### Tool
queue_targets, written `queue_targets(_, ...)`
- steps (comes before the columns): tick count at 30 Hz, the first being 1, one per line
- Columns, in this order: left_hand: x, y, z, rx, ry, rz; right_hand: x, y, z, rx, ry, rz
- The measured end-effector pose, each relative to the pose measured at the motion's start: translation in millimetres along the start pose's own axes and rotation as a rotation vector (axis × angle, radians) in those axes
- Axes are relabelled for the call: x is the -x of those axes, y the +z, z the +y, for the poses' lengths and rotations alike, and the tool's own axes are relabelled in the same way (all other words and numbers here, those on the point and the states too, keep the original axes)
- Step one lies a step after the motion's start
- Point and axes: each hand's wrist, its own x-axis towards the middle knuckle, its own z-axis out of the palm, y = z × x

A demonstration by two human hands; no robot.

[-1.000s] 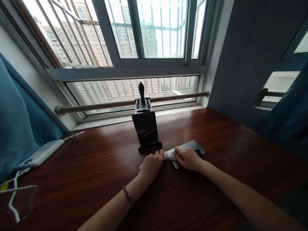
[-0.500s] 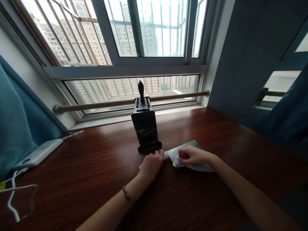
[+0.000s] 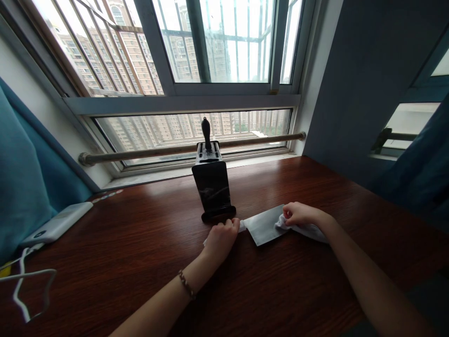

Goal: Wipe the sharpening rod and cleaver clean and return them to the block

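My left hand (image 3: 221, 237) is wrapped round the white handle of a cleaver (image 3: 262, 229), whose wide grey blade points right over the table. Small white bits of the handle show on both sides of the fist. A white cloth (image 3: 282, 222) is bunched in the closed fingers of my right hand (image 3: 298, 215). The bunched part touches the blade near its far right end, while the rest of the cloth trails below the wrist. Just beyond my left hand stands a black knife block (image 3: 212, 187), with one black handle (image 3: 206, 133) sticking up from its slotted top.
The brown wooden table (image 3: 140, 271) runs up to a window with a metal rail (image 3: 157, 153) across it. At the left lie a white power bank-like box (image 3: 58, 224) and a white cable (image 3: 19, 295), beside a blue curtain (image 3: 21, 164).
My right hand has slid the cloth to the right and away from me along the blade, baring more of it. My left hand and the cleaver have stayed put.
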Motion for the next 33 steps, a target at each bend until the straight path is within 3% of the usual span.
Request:
queue_targets(4, 0.7, 1.6, 0.7, -0.002, 0.004, 0.019, -1.7, -10.0, 15.7, 0.106, 0.135, 0.045)
queue_targets(20, -0.4, 2.1, 0.8, 0.016, 0.005, 0.020, -1.5, -19.0, 26.1, 0.185, 0.328, 0.085)
queue_targets(27, 1.5, 3.4, -0.3, 0.027, 0.004, 0.048, 2.7, -28.9, 28.3, 0.311, 0.362, 0.288)
queue_targets(30, 2.5, 3.2, -0.2, 0.025, -0.001, 0.060, -0.2, -29.3, 26.0, 0.206, 0.204, 0.350)
queue_targets(33, 1.5, 2.5, 0.1, 0.030, 0.001, 0.054, -3.5, -14.9, 10.4, -0.190, -0.175, 0.230)
